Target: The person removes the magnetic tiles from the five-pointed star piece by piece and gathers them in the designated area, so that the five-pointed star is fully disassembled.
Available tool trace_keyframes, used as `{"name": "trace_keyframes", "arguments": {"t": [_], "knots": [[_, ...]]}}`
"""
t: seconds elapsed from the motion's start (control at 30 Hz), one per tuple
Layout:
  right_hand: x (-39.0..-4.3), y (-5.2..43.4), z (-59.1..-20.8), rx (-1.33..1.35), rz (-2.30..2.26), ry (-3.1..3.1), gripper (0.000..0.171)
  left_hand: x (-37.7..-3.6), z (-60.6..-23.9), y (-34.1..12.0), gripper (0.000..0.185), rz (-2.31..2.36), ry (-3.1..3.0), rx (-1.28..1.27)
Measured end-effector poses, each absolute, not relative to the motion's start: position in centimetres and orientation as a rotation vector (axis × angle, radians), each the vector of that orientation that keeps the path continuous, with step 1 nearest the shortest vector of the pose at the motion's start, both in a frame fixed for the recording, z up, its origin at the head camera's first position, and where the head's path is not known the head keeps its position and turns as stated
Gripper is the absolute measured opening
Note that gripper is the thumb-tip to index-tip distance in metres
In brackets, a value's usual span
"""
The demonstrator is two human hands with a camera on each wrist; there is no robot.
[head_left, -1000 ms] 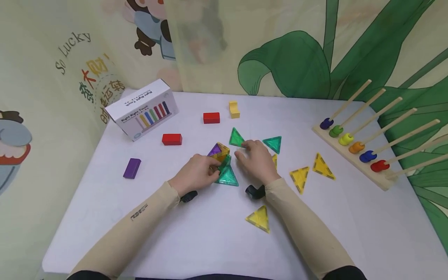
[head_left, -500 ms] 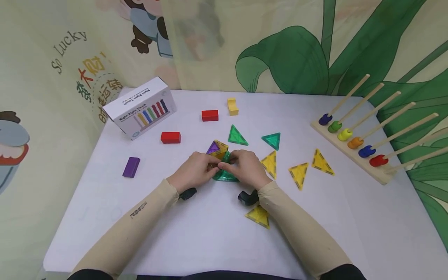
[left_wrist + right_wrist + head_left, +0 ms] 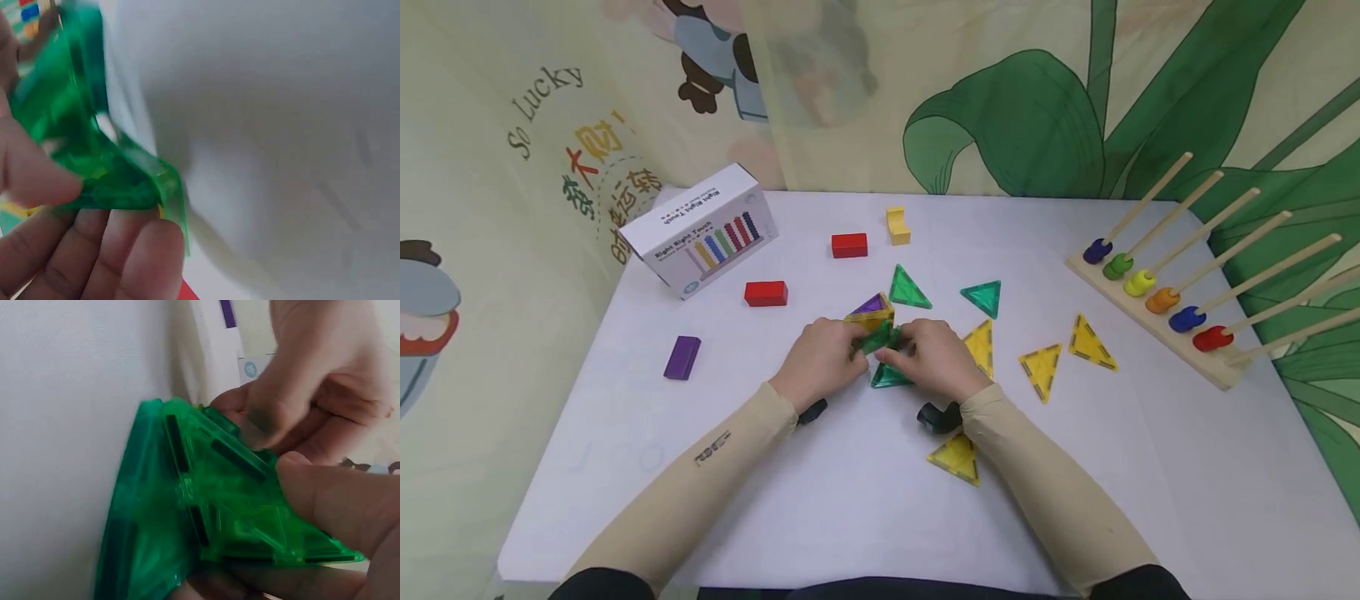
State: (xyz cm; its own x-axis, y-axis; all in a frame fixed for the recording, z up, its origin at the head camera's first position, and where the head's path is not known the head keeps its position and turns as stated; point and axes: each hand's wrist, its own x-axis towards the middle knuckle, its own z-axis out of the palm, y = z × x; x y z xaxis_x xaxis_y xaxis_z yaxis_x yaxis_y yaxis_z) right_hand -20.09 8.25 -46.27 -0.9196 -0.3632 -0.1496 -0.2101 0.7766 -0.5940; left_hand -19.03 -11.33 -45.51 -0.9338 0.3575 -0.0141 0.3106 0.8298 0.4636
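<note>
One white desk spreads beneath the fingers of both hands. Well to their right is a wooden peg stand with coloured beads; beyond them to the left, a white printed box. The left hand and right hand come close together, thumbs and fingers pinching translucent green tiles between them. Just past the fingertips sits a yellow-and-purple piece; whether it touches the green is unclear. Four yellow triangles lie right of and nearer than the fingers, and two loose green triangles beyond them. Farther off, left of and beyond the left fingers, are two red blocks and a purple block. One small yellow block lies straight beyond the fingers.
</note>
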Motion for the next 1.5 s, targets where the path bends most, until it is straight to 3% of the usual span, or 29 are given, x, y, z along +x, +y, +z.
{"name": "trace_keyframes", "arguments": {"t": [0.3,0.5,0.87,1.0,1.17,1.4,1.5], "knots": [[-19.0,8.7,-46.1,-0.426,-0.759,2.635,0.038,-20.2,-45.6,-12.0,0.032,0.597,2.943,0.466],[-17.8,8.0,-45.6,-0.517,-0.582,2.702,0.048,-19.9,-45.4,-12.4,0.041,0.674,2.886,0.442],[-17.0,7.7,-45.8,-0.502,-0.624,2.685,0.056,-19.1,-45.6,-11.9,0.039,0.7,2.894,0.463],[-16.9,7.7,-46.1,-0.525,-0.641,2.689,0.054,-18.0,-44.9,-11.6,0.024,0.78,2.979,0.486],[-16.8,7.8,-46.3,-0.607,-0.685,2.72,0.043,-17.0,-44.4,-10.6,0.039,0.933,2.841,0.571],[-16.7,7.9,-46.6,-0.589,-0.683,2.68,0.062,-16.7,-44.1,-11.0,0.017,0.872,2.789,0.493],[-16.7,8.1,-46.6,-0.589,-0.679,2.665,0.06,-16.6,-44.1,-11.7,0.014,0.884,2.777,0.467]]}}
